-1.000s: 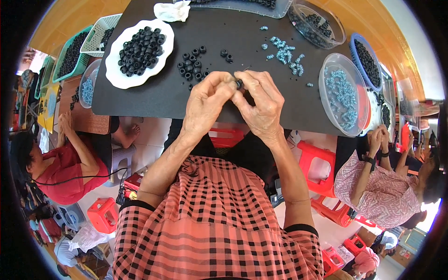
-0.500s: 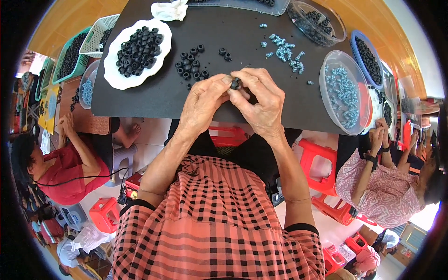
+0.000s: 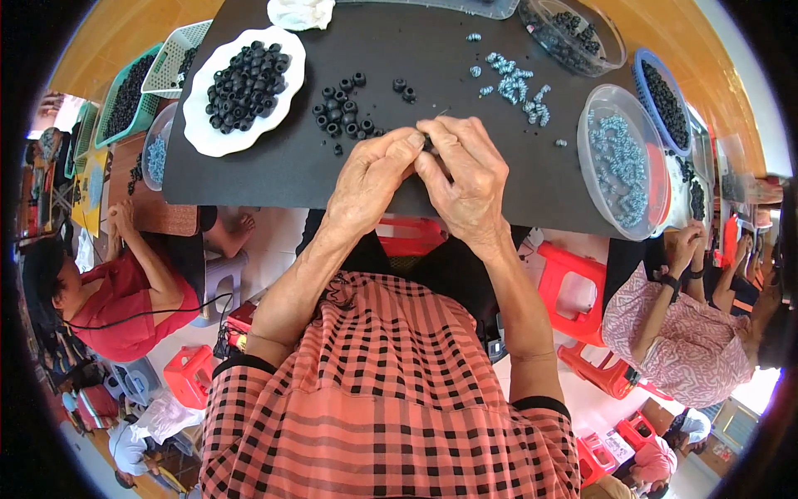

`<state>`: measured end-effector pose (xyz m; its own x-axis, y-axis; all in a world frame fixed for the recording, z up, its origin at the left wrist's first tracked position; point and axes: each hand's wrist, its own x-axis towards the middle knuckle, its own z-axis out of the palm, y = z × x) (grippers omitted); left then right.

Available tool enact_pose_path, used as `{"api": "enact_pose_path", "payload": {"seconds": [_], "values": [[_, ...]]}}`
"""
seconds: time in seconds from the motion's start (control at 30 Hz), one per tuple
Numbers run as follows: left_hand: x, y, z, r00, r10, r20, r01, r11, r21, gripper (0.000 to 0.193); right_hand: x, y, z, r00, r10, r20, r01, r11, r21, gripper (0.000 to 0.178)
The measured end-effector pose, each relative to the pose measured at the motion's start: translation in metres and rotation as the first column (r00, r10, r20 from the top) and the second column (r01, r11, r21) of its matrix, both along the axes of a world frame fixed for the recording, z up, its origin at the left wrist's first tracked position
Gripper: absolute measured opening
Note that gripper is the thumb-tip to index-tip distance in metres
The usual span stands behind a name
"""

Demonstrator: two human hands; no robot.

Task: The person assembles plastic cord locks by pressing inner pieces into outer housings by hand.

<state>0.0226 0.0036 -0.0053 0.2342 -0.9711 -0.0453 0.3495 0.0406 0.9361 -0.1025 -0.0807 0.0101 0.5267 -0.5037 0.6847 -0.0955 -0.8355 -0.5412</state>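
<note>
Over the table's near edge, my left hand (image 3: pixel 371 172) and my right hand (image 3: pixel 464 179) meet, thumbs and fingers pinched together on one small black round piece (image 3: pixel 428 143). Most of that piece is hidden by the fingers. A thin dark strand or sliver (image 3: pixel 440 114) shows just beyond the fingertips. Close past my left hand lies a loose group of black pieces (image 3: pixel 339 108), squat and round with holes. A few more black pieces (image 3: pixel 405 90) sit apart from them. Beyond my right hand are small blue-and-white striped coil-like pieces (image 3: pixel 511 79).
A scalloped white plate (image 3: pixel 199 125) of black pieces stands at left, a white cloth (image 3: pixel 301 15) behind it. At right are a clear tub (image 3: pixel 592 158) of blue pieces and a clear bowl (image 3: pixel 611 62) of black ones. People sit either side; red stools (image 3: pixel 573 287) stand below.
The black piece has turned and sunk deeper between my fingers, and a thin strand now shows beyond them. My hands keep nearly the same place; the view has shifted slightly.
</note>
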Motion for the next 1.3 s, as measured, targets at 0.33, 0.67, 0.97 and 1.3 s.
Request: {"api": "enact_pose_path", "payload": {"seconds": [0.33, 0.67, 0.97, 1.3], "values": [[-0.012, 0.003, 0.01, 0.989, 0.034, -0.142, -0.043, 0.997, -0.06, 0.028, -0.003, 0.006, 0.005, 1.0, 0.009, -0.027, -0.001, 0.962, 0.272, 0.029], [-0.001, 0.0, 0.01, 1.0, 0.002, -0.014, -0.002, 0.999, 0.05, 0.028, 0.0, 0.002, -0.003, 1.0, -0.003, 0.009, 0.002, 0.999, 0.046, 0.028], [-0.012, 0.002, 0.023, 0.984, 0.161, 0.076, -0.175, 0.956, 0.234, 0.039, -0.002, 0.002, 0.001, 0.995, 0.017, 0.093, -0.028, 0.992, 0.126, 0.023], [-0.006, 0.004, 0.014, 0.963, 0.25, 0.101, -0.236, 0.963, -0.128, 0.038, -0.009, -0.001, 0.015, 0.998, 0.053, 0.046, -0.063, 0.965, 0.253, 0.012]]}}
